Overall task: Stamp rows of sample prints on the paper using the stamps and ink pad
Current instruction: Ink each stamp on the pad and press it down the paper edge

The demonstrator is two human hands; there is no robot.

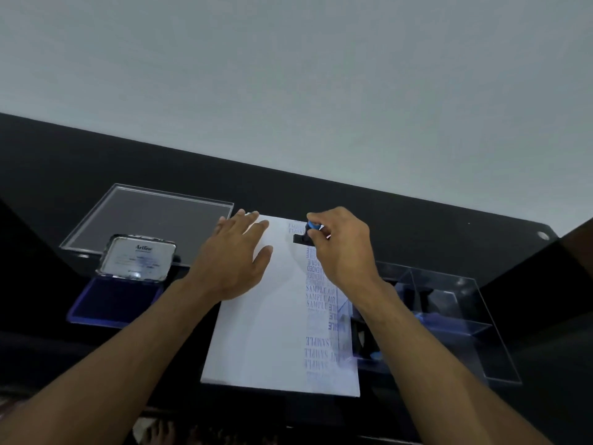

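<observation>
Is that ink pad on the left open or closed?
Open. The ink pad shows its bare blue inking surface, and its metal lid stands tilted up behind it.

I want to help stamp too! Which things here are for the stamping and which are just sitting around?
For stamping:
stamp in the right hand
paper, held flat by the left hand
ink pad, open

Just sitting around:
flat clear tray
clear box on the right

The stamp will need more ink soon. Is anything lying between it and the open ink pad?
Yes: the left hand, flat on the paper, lies between the stamp in the right hand and the ink pad at left. Nothing else visible intervenes.
</observation>
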